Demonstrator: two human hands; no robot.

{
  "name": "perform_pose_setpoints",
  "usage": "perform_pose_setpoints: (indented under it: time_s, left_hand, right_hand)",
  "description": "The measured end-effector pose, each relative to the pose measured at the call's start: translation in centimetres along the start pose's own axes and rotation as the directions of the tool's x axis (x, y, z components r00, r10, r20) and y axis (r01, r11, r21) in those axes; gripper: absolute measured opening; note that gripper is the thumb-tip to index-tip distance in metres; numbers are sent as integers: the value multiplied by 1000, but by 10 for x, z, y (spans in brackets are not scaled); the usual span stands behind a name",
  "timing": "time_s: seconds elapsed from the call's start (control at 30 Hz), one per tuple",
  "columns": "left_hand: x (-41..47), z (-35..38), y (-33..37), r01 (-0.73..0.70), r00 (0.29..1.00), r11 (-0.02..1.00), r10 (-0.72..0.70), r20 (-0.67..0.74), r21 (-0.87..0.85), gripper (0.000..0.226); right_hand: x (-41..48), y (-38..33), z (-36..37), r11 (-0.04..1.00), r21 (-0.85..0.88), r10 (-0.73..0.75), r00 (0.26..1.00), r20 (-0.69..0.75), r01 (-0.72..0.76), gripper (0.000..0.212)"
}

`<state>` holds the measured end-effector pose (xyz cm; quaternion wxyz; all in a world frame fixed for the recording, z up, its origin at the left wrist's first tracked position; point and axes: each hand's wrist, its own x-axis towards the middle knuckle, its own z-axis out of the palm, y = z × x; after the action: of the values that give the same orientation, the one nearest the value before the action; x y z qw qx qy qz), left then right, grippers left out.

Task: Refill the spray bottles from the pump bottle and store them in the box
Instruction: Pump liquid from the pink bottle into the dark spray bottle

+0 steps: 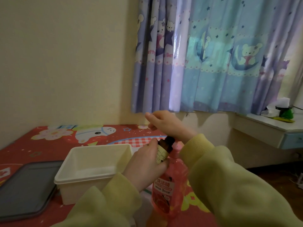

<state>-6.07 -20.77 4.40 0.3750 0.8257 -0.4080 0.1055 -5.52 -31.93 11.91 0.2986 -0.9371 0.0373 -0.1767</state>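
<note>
At the near edge of the red cartoon-print bed cover (49,145), both hands meet over the pink pump bottle (168,190), which stands upright with its long axis running 12 to 6 o'clock. The left hand (146,163) wraps its fingers round a small brown spray bottle (165,145), gripping the cream paper label and tilting the bottle so its dark neck points toward 1 o'clock, right by the pump's top. The right hand (165,123) sits at 12 o'clock above that neck, fingers loosely bent with nothing visible in them; its heel covers the pump head, so I cannot tell whether the spout is lined up with the opening or whether the palm is pressing. That alignment, spout over neck, is likely what the coming squeeze depends on, and the right hand is the nearer one to work it. The pump bottle is translucent, glossy plastic with a printed label and probably flexes a little; the brown bottle looks hard, smooth and narrow, easy to overshoot. The white box (85,177), an open rectangular plastic tub with a rolled rim, lies at 9 o'clock from the left hand, just beside it, holding no bottles that I can see. A flat grey lid (24,190) rests at 8 o'clock beyond the box
</note>
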Motion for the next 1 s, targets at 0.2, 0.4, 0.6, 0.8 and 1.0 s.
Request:
perform_pose_setpoints:
  time_s: [0.2,0.4,0.6,0.8,1.0]
  left_hand:
    - [0,0,3,-15,1000,1000,15,21,17,28]
    - [-3,14,-4,51,998,998,-49,50,-36,29]
    - [-2,14,-8,55,991,995,-44,124,-83,28]
    - [3,4,-2,12,999,999,-9,54,-53,27]
    - [0,11,-3,51,997,994,-45,54,-101,28]
  right_hand:
    - [-1,4,-1,989,129,52,987,153,-72,53]
    - [-3,8,10,994,62,74,980,185,-87,57]
    - [-10,12,13,990,124,52,993,105,-65,56]
    - [-5,5,1,978,198,51,996,69,-64,52]
    - [-6,11,5,985,169,26,999,46,-33,43]
